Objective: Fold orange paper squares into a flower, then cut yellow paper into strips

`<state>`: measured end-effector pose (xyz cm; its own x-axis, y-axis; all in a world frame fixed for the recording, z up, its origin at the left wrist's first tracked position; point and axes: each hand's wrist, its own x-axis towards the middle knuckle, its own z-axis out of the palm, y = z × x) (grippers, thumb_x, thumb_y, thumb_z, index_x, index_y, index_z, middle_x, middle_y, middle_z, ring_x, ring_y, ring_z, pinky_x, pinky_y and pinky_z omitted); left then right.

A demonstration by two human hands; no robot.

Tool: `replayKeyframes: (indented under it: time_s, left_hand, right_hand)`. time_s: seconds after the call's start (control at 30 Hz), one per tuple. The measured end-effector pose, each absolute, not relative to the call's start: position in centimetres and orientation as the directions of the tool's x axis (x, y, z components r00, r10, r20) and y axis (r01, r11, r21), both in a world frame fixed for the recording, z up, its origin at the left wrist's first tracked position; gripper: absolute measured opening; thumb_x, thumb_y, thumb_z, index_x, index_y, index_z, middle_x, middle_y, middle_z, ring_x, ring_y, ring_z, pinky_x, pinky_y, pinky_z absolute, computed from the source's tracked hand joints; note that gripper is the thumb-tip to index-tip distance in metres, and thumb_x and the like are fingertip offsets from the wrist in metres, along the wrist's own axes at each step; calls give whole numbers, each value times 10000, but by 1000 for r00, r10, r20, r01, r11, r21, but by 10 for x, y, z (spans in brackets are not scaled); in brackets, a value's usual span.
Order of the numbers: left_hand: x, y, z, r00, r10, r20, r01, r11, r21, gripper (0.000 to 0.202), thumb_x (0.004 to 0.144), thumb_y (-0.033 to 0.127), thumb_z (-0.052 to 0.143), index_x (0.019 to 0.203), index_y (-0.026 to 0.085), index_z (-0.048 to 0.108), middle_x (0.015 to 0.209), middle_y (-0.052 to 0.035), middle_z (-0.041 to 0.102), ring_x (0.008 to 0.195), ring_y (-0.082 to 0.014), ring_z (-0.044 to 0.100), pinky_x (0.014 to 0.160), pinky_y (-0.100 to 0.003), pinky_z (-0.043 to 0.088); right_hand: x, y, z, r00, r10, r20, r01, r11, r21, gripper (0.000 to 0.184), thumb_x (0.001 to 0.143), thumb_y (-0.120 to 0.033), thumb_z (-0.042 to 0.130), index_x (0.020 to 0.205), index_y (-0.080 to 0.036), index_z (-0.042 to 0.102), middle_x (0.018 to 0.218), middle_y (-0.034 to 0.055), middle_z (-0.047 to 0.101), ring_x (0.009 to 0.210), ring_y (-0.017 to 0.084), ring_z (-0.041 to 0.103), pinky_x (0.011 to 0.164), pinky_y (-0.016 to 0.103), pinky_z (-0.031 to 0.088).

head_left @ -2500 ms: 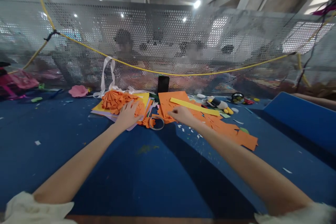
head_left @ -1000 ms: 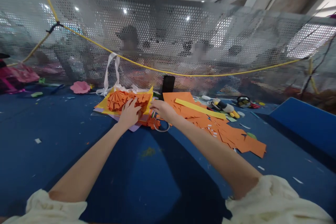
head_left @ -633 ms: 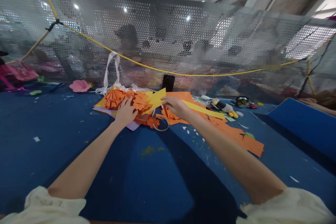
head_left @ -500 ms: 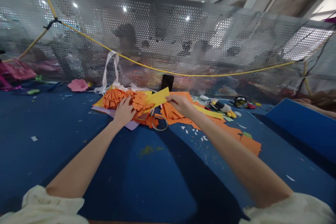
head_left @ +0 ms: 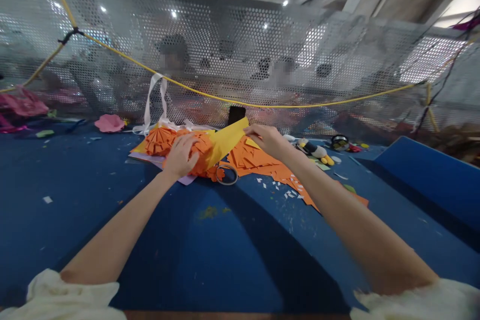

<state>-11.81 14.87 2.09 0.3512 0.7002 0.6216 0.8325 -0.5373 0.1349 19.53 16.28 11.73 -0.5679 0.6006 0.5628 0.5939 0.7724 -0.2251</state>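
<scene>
My left hand [head_left: 182, 155] rests, fingers spread, on folded orange paper flowers [head_left: 160, 141] piled at the far middle of the blue table. My right hand [head_left: 268, 139] pinches the upper right corner of a yellow sheet of paper [head_left: 228, 139]. The sheet slants up from the pile, its lower left end against the orange flowers. Under the flowers, the edge of a lilac sheet [head_left: 186, 180] sticks out. A roll of tape [head_left: 227, 175] lies in front of the pile. Orange paper pieces [head_left: 258, 160] spread out below my right forearm, which covers part of them.
Behind the table stands a perforated metal screen with a yellow cable [head_left: 210, 95] strung across. A dark phone-like slab [head_left: 236, 114] leans there. A penguin-like toy [head_left: 315, 151], a black spool [head_left: 339, 142] and a blue board [head_left: 431, 185] are to the right; a pink paper flower [head_left: 109, 123] is left.
The yellow sheet has been drawn up and to the right by my right hand, so more of it shows. A yellow strip beside my right forearm is no longer visible there. My left hand stays on the flowers.
</scene>
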Motion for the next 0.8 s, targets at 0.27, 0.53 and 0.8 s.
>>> replayKeyframes:
  time_s: [0.27, 0.53, 0.8]
  left_hand:
    - [-99, 142, 15, 723, 588, 363, 629, -778, 9, 311, 968, 367, 545, 1145, 125, 628, 1013, -149, 698, 964, -270, 655, 864, -355, 486]
    - [-120, 149, 16, 668, 662, 341, 656, -740, 151, 302, 974, 369, 482, 827, 165, 648, 875, -113, 678, 909, -259, 633, 893, -388, 456]
    - [-106, 124, 19, 450, 824, 345, 578, -563, 590, 368, 957, 358, 359, 1134, 170, 623, 1059, -140, 719, 1024, -288, 676, 943, -460, 510]
  right_hand:
    - [211, 159, 140, -549, 577, 605, 631, 760, -152, 178, 968, -206, 503, 978, -222, 680, 1088, 69, 773, 1022, 211, 723, 922, 367, 555]
    - [269, 74, 161, -347, 519, 781, 763, 640, -87, 152, 974, -251, 549, 1035, -259, 689, 1169, 32, 759, 1075, 201, 715, 906, 376, 581]
    - [320, -45, 96, -81, 472, 878, 842, 503, -193, 286, 801, -134, 756, 951, -374, 716, 1036, 2, 799, 892, 260, 767, 673, 362, 625]
